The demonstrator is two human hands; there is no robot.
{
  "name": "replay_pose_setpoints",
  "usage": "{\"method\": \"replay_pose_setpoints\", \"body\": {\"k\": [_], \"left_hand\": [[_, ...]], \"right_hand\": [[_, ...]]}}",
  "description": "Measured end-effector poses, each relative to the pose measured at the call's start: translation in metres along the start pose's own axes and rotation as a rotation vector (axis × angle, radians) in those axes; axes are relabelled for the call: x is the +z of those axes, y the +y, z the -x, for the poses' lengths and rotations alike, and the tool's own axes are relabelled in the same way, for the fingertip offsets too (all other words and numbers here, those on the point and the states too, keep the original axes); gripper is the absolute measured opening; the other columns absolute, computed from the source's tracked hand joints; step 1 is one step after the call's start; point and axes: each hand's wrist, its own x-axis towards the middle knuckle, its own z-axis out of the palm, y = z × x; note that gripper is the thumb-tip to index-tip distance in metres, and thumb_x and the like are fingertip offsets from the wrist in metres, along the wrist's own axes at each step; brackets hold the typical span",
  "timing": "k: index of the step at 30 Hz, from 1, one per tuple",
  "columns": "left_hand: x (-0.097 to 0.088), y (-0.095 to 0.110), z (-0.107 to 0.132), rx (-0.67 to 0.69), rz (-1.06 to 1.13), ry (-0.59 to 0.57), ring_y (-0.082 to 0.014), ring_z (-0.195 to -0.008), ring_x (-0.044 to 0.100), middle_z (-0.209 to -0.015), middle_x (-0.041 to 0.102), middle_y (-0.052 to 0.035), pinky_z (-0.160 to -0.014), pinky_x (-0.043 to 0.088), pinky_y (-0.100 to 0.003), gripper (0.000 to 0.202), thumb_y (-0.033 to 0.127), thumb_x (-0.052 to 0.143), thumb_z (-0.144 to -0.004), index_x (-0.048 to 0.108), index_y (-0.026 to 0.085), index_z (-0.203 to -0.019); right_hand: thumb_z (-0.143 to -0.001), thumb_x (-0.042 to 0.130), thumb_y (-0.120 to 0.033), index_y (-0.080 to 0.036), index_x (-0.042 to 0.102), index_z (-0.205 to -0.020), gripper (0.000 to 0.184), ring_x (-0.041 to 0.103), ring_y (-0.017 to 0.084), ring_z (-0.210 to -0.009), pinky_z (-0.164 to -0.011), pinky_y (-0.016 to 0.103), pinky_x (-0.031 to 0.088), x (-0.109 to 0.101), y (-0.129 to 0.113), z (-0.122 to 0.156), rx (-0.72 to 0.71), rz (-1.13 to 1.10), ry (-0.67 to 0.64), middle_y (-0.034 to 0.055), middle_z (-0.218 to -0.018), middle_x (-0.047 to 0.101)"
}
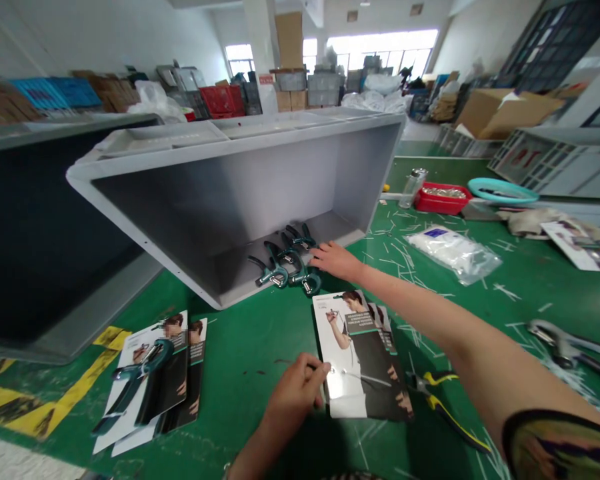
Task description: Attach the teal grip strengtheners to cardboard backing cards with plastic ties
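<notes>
My right hand (334, 259) reaches forward, fingers stretched flat over several teal hand grippers (286, 265) lying at the mouth of a grey tipped bin (240, 193). It touches or nearly touches the nearest one. My left hand (294, 393) rests near me with its fingers curled, pinching the lower left edge of a printed backing card (353, 360). That card tops a small stack on the green table (250, 340). At the left lies a second stack of cards (155, 380) with one teal hand gripper (133, 383) fastened on top.
Yellow-handled pliers (443, 400) lie right of the card stack. Another metal tool (565, 343) sits at far right. White cable-tie offcuts litter the table. A clear bag (453, 250), a red tray (443, 198), a small bottle (410, 188) and a teal ring (503, 191) stand further back.
</notes>
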Motion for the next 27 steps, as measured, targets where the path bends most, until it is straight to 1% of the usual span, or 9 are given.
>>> {"method": "replay_pose_setpoints", "body": {"k": [2,4,7,10,14,17,20,24,27], "left_hand": [[-0.023,0.006,-0.004,0.061,-0.078,0.079,-0.0128,-0.046,0.053,-0.061,0.064,0.0016,-0.050,0.042,-0.025,0.037,0.055,0.044,-0.094,0.053,0.019,-0.101],[-0.042,0.015,-0.013,0.131,-0.108,0.168,-0.0140,-0.055,0.058,-0.071,0.067,-0.0003,-0.059,0.048,-0.028,0.037,0.051,0.042,-0.096,0.053,0.019,-0.110],[-0.055,0.035,-0.033,0.343,-0.162,0.287,-0.0182,-0.084,0.066,-0.105,0.068,-0.0087,-0.080,0.053,-0.035,0.043,0.043,0.053,-0.093,0.047,0.018,-0.128],[-0.051,0.059,-0.054,0.585,-0.253,0.340,-0.0225,-0.118,0.057,-0.143,0.047,-0.0140,-0.101,0.047,-0.040,0.068,0.033,0.063,-0.089,0.031,0.022,-0.147],[-0.042,0.068,-0.069,0.733,-0.387,0.187,-0.0199,-0.114,0.058,-0.127,0.061,-0.0074,-0.103,0.045,-0.038,0.038,0.028,0.053,-0.096,0.051,0.025,-0.134],[-0.036,0.055,-0.068,0.740,-0.458,0.124,-0.0200,-0.106,0.060,-0.113,0.068,-0.0050,-0.096,0.046,-0.037,0.025,0.031,0.052,-0.097,0.063,0.025,-0.119],[-0.029,0.041,-0.057,0.731,-0.526,0.070,-0.0212,-0.102,0.059,-0.108,0.069,-0.0046,-0.093,0.044,-0.039,0.024,0.031,0.056,-0.095,0.064,0.025,-0.117],[-0.024,0.039,-0.044,0.693,-0.584,0.026,-0.0221,-0.102,0.056,-0.106,0.069,-0.0045,-0.094,0.040,-0.041,0.023,0.033,0.058,-0.094,0.065,0.024,-0.113],[-0.020,0.047,-0.049,0.666,-0.534,0.062,-0.0213,-0.105,0.056,-0.109,0.068,-0.0042,-0.096,0.039,-0.040,0.022,0.033,0.055,-0.095,0.066,0.024,-0.111]], "right_hand": [[-0.097,0.051,-0.026,-0.018,0.063,-0.108,0.018,0.051,0.030,-0.105,-0.088,0.043,0.038,-0.020,0.006,0.028,0.116,-0.026,0.054,0.0162,-0.115,0.065],[-0.098,0.050,-0.035,-0.018,0.060,-0.109,0.023,0.056,0.028,-0.094,-0.081,0.039,0.042,-0.041,0.001,0.061,0.342,-0.191,0.164,0.0140,-0.102,0.067],[-0.100,0.041,-0.049,-0.022,0.056,-0.109,0.032,0.054,0.016,-0.061,-0.058,0.029,0.042,-0.066,-0.029,0.105,0.605,-0.847,0.205,0.0047,-0.088,0.068],[-0.096,0.044,-0.057,-0.021,0.058,-0.098,0.039,0.042,0.009,-0.048,-0.044,0.023,0.034,-0.073,-0.072,0.131,0.656,-1.462,0.086,0.0019,-0.083,0.066],[-0.090,0.054,-0.059,-0.018,0.058,-0.096,0.041,0.032,0.006,-0.047,-0.039,0.019,0.032,-0.057,-0.107,0.143,0.660,-1.791,-0.028,0.0020,-0.080,0.064],[-0.091,0.049,-0.062,-0.019,0.056,-0.096,0.043,0.032,0.006,-0.043,-0.037,0.019,0.031,-0.041,-0.117,0.153,0.717,-1.747,-0.095,0.0013,-0.077,0.064],[-0.094,0.043,-0.059,-0.020,0.054,-0.087,0.041,0.044,0.010,-0.043,-0.041,0.022,0.036,-0.036,-0.125,0.170,0.775,-1.374,-0.179,0.0011,-0.068,0.063],[-0.097,0.046,-0.040,-0.020,0.059,-0.088,0.025,0.062,0.021,-0.075,-0.069,0.032,0.048,-0.047,-0.143,0.189,0.804,-0.676,-0.035,0.0073,-0.084,0.066],[-0.094,0.053,-0.028,-0.023,0.063,-0.105,0.015,0.059,0.024,-0.100,-0.087,0.037,0.048,-0.052,-0.156,0.191,0.642,-0.574,0.044,0.0089,-0.105,0.063]]}}
